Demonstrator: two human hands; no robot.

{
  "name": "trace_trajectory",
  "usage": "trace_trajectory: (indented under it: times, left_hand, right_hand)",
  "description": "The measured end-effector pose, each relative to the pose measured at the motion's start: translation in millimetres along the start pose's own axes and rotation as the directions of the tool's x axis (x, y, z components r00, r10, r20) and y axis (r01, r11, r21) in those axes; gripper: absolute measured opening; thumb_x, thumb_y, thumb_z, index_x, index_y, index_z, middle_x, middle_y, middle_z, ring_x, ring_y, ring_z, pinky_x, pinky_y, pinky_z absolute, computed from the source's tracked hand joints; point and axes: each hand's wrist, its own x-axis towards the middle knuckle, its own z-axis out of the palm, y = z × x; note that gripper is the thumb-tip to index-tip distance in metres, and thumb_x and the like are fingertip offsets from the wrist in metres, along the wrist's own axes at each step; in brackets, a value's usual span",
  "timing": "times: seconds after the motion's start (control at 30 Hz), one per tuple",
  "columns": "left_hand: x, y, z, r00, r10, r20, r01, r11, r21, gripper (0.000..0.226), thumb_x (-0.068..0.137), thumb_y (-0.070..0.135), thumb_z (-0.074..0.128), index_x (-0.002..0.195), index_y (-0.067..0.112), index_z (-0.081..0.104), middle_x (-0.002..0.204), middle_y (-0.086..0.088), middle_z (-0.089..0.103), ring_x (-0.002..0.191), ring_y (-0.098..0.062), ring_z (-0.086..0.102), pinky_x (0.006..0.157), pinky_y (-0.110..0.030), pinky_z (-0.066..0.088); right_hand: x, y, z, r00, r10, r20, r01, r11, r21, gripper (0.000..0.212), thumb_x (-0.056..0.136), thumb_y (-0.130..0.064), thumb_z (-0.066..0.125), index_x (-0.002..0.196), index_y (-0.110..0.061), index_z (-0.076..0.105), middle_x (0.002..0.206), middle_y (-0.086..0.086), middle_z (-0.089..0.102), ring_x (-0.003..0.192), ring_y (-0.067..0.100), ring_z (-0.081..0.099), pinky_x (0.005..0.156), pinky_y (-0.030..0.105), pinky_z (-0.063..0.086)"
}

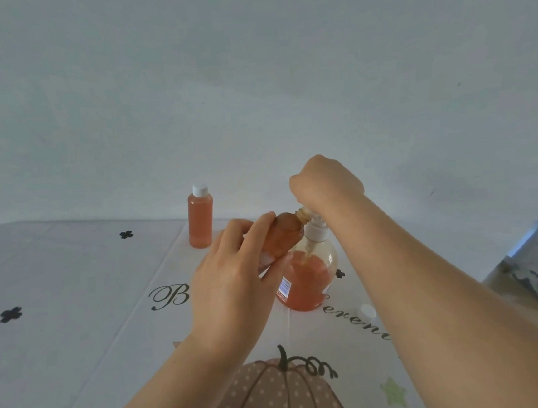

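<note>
The left hand [232,282] has its fingers [257,234] wrapped round a small orange bottle [283,235], held tilted with its open neck pointing away from the fingertips, right up against the white pump [315,230] of the soap dispenser [307,282] that stands just beyond and below them. The right hand [324,181] sits directly over the pump, its fingers curled under and out of sight, so I cannot tell whether they grip it or only press. Beyond the left fingertips a capped bottle [201,221] stands apart on the tablecloth [74,302], and a loose white cap [367,311] lies beside the right forearm
</note>
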Motion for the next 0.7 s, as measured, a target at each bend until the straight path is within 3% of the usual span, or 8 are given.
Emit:
trace_trajectory:
  times: [0.17,0.47,0.7]
  left_hand:
    - [-2.1,-2.1,1.5,1.000,-0.001,0.025,0.001,1.000,0.031,0.046,0.077,0.027,0.078,0.119,0.020,0.062,0.098,0.006,0.059,0.084,-0.015,0.058,0.049,-0.033,0.049]
    - [-2.5,1.5,1.0,0.999,-0.023,0.034,0.023,1.000,-0.009,0.047,0.081,0.035,0.071,0.124,0.024,0.057,0.103,0.009,0.057,0.088,-0.012,0.057,0.052,-0.032,0.050]
    - [-1.8,-0.8,2.9,0.999,-0.045,0.031,0.046,0.998,-0.037,0.052,0.077,0.026,0.077,0.124,0.011,0.060,0.103,0.002,0.057,0.091,-0.017,0.057,0.066,-0.026,0.049]
  right_hand:
    - [0.1,1.0,8.6,0.997,0.048,0.059,-0.050,0.998,0.027,0.010,0.080,-0.010,0.050,0.072,-0.014,0.053,0.070,0.001,0.057,0.055,0.019,0.046,0.051,0.024,0.031]
    - [2.0,0.2,0.1,0.999,0.012,0.031,-0.012,1.000,0.016,0.014,0.081,-0.010,0.049,0.081,-0.014,0.062,0.068,0.000,0.058,0.054,0.019,0.049,0.051,0.023,0.033]
    - [-1.6,-2.0,-2.5,1.000,-0.014,0.016,0.015,0.999,-0.052,0.019,0.082,-0.009,0.048,0.065,-0.014,0.045,0.061,0.000,0.047,0.052,0.018,0.041,0.050,0.023,0.029]
